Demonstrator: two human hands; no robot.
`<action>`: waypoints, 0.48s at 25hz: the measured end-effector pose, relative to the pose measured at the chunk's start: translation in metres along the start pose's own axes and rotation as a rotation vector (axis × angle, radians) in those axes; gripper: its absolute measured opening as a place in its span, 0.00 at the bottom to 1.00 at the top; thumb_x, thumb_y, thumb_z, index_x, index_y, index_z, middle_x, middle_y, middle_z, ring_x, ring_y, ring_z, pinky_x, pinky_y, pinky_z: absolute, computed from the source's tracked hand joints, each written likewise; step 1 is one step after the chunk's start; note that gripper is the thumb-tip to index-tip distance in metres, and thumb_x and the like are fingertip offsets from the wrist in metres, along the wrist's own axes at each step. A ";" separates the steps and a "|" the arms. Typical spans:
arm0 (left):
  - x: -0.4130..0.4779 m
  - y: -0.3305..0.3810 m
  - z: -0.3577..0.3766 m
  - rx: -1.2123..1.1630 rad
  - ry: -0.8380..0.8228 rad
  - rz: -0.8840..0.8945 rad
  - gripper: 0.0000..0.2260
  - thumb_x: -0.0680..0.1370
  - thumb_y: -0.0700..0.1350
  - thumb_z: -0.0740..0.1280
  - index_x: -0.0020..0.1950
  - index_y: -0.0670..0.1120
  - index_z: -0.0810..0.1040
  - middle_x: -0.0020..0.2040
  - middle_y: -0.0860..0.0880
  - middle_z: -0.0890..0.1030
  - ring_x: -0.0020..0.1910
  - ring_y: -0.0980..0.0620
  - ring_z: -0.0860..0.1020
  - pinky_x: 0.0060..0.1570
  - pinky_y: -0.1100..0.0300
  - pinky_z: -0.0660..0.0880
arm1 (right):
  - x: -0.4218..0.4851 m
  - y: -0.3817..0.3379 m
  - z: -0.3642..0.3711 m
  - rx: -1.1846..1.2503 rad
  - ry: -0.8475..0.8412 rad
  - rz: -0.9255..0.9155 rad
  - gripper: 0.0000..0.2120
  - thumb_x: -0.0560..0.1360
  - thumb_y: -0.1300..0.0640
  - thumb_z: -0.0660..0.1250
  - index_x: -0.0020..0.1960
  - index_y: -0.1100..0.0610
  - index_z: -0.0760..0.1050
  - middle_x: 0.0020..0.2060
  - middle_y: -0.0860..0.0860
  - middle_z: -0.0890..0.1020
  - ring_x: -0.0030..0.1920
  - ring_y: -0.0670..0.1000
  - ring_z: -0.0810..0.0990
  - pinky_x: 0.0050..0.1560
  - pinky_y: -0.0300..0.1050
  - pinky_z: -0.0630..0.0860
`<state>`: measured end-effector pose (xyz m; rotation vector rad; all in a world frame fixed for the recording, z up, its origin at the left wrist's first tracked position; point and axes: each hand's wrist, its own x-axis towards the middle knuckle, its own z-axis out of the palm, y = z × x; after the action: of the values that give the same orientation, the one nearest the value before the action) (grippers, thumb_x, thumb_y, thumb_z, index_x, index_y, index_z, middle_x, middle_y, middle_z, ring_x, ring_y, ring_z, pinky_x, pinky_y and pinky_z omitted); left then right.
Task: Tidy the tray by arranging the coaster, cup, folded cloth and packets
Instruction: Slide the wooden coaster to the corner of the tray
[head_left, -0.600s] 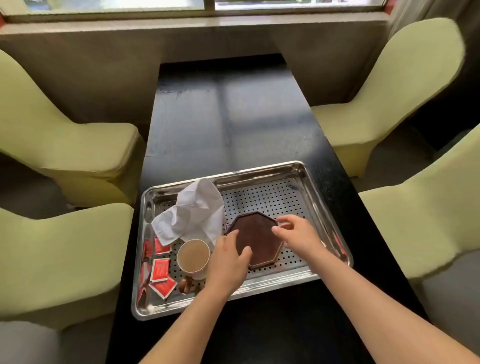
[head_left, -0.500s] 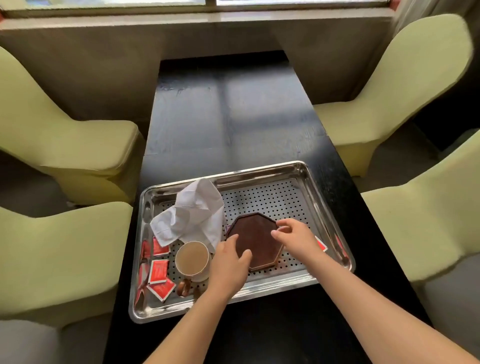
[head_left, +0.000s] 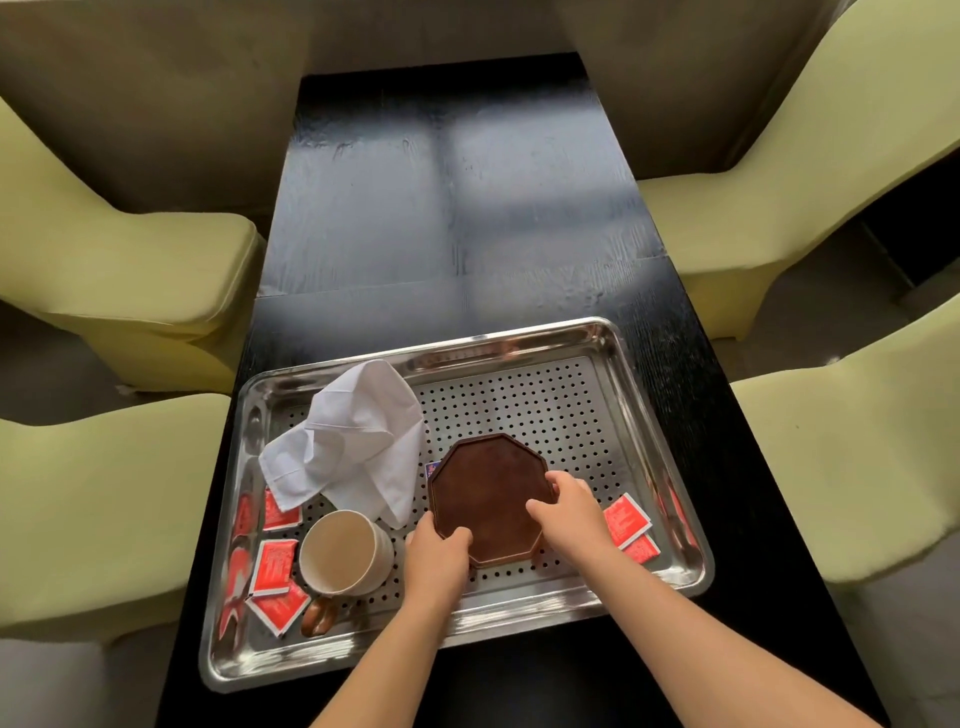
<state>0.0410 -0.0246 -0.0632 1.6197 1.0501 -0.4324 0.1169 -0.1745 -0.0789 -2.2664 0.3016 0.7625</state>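
A perforated steel tray (head_left: 519, 340) lies on the near end of a black table. In its middle sits a brown octagonal coaster (head_left: 488, 488). My left hand (head_left: 436, 558) grips its near-left edge and my right hand (head_left: 566, 512) grips its right edge. A beige cup (head_left: 343, 551) with a brown handle stands left of my left hand. A crumpled white cloth (head_left: 353, 447) lies at the tray's back left, its lower corner beside the coaster. Red packets (head_left: 272, 566) lie along the left side, and more red packets (head_left: 626, 519) sit right of my right hand.
The black table (head_left: 457, 208) stretches away beyond the tray. Yellow-green covered chairs (head_left: 104, 260) stand on both sides, two on the left and two on the right (head_left: 810, 171). A small blue packet corner (head_left: 432, 469) peeks out at the coaster's left edge.
The view has tilted down and closer. My right hand has slid from the coaster's far-right corner to its right edge, and red packets beside it have come into view. Both hands stay on the coaster.
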 end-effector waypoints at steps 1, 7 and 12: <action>0.002 0.001 0.002 -0.007 0.003 0.001 0.23 0.74 0.44 0.63 0.69 0.45 0.71 0.65 0.40 0.75 0.58 0.38 0.78 0.57 0.42 0.77 | 0.003 0.000 -0.001 0.002 0.004 0.000 0.27 0.76 0.52 0.66 0.73 0.54 0.66 0.70 0.54 0.70 0.68 0.56 0.71 0.67 0.55 0.70; 0.006 0.025 0.020 -0.050 -0.031 0.095 0.11 0.73 0.40 0.63 0.47 0.56 0.77 0.45 0.49 0.80 0.38 0.51 0.76 0.39 0.54 0.73 | 0.027 -0.005 -0.026 0.027 0.058 0.014 0.27 0.75 0.53 0.67 0.73 0.54 0.68 0.68 0.55 0.70 0.67 0.58 0.71 0.68 0.57 0.70; 0.019 0.056 0.041 -0.044 -0.062 0.129 0.12 0.73 0.38 0.64 0.38 0.55 0.71 0.31 0.54 0.72 0.27 0.58 0.69 0.32 0.60 0.67 | 0.056 -0.010 -0.056 0.053 0.124 0.009 0.24 0.75 0.54 0.67 0.71 0.55 0.70 0.66 0.55 0.74 0.66 0.58 0.72 0.67 0.58 0.71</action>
<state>0.1059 -0.0547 -0.0575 1.6144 0.8971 -0.3692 0.1906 -0.2061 -0.0750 -2.2678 0.3854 0.6124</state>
